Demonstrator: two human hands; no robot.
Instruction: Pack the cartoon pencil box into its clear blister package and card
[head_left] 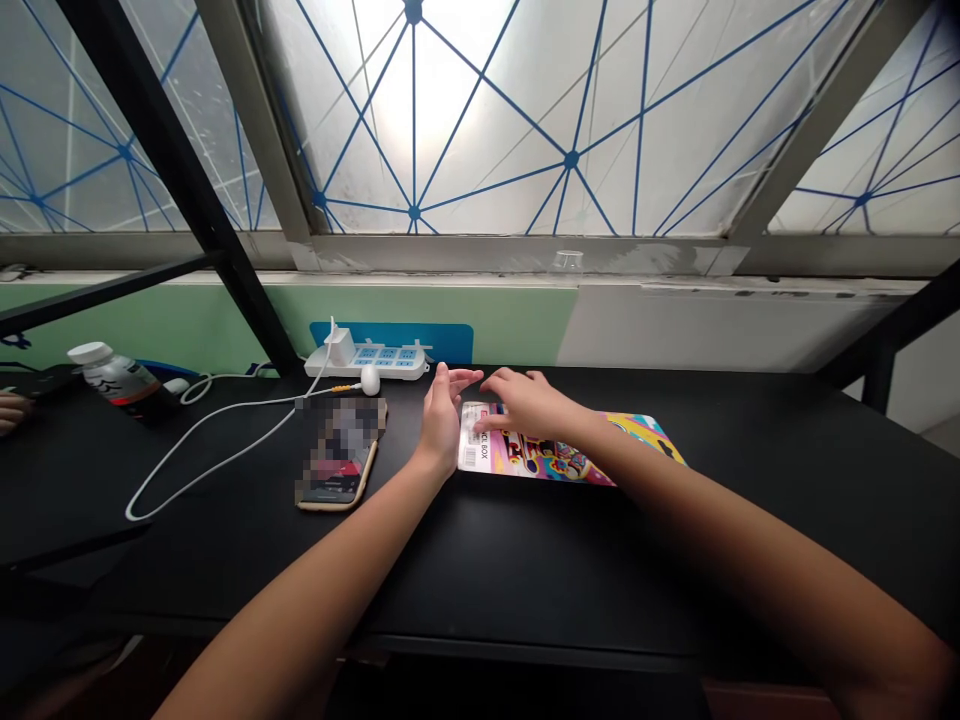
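A flat, brightly printed pencil box (600,450) lies on the black desk (525,560), its left end showing a white label and barcode. My right hand (525,400) rests palm down on that left end, fingers stretched out and apart. My left hand (442,415) stands on its edge just beside the box's left end, fingers extended, holding nothing. Whether it touches the box I cannot tell.
A phone (341,455) lies left of my left hand, with a white cable (225,430) running to a white power strip (371,362) by the wall. A bottle (116,380) lies at far left, near another person's fingers (11,410). Black frame bars cross the window.
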